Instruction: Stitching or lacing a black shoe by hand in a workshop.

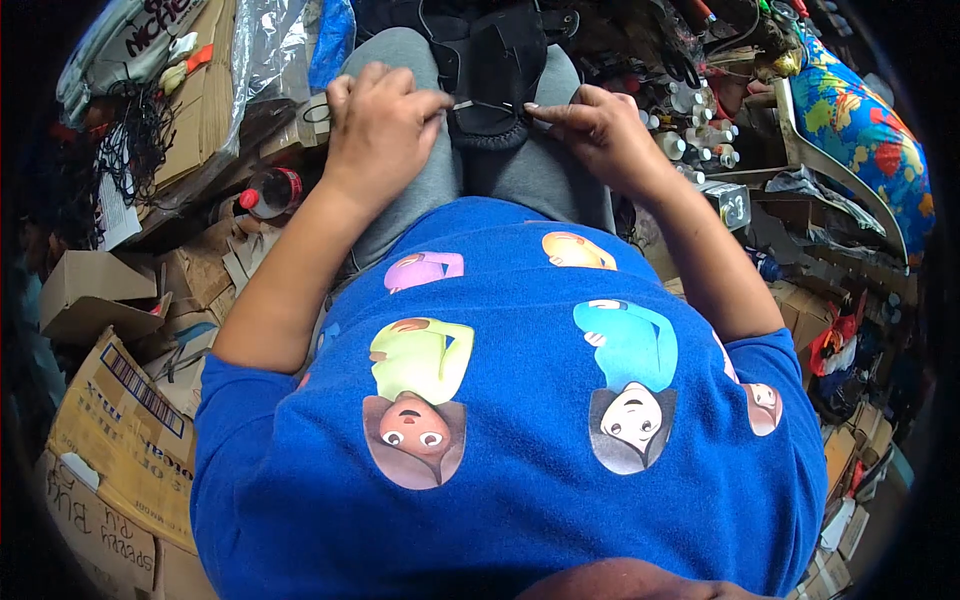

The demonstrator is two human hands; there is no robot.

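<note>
A black shoe upper (488, 75) lies between my knees on grey trousers (530, 185), its rounded, gathered end toward me. Across that end runs a thin pale strand (490, 105), which looks like thread. On its left side, my left hand (382, 125) is closed, with thumb and forefinger pinched at the strand's end. From the right, my right hand (603, 135) reaches to the other end, forefinger and thumb brought together beside the upper's edge. The strand's exact ends are too small to make out at the fingertips.
A dark soda bottle with a red cap (270, 193) lies at left among cardboard boxes (95, 295). Several small bottles (690, 130) stand right of my right hand. Black cords (130, 150) hang at far left; a colourful patterned cloth bundle (865, 140) sits at far right.
</note>
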